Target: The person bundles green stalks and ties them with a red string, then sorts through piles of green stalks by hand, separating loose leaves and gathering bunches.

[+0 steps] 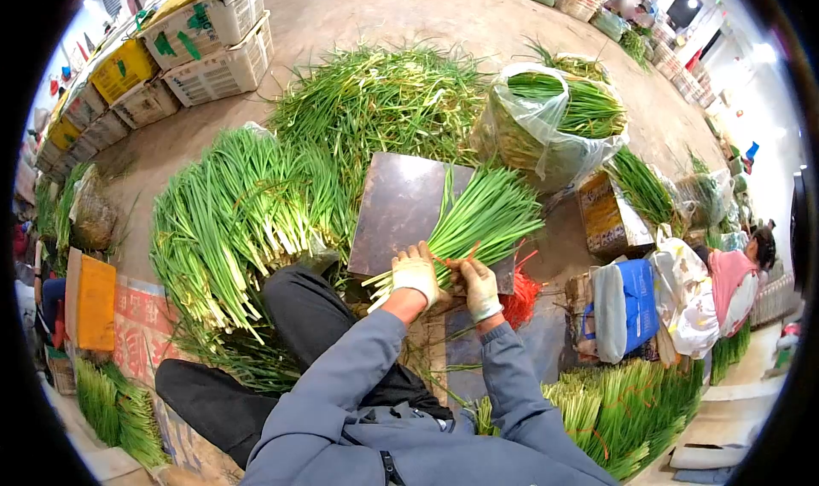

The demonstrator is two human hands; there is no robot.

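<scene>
A bundle of long green garlic chives (490, 217) lies slantwise on a dark, smooth board (397, 200), pale stem ends toward me. My left hand (415, 277), in a whitish glove, is closed around the bundle near its stems. Beside it, my gloved right hand (478, 288) is closed in a pinch at the bundle's right edge. A thin red tie (452, 261) crosses the leaves between both hands and runs to the right fingers. A pile of similar red ties (522, 302) sits just right of the board. The underside of the bundle is hidden.
Loose chives (243, 200) are heaped at my left, with a tangled leafy pile (384, 98) beyond the board. A clear plastic bag (512, 136) holds more. Tied chives (627, 409) stand at right, near a blue bag (638, 302) and another person (740, 285). Crates (217, 72) are stacked back left.
</scene>
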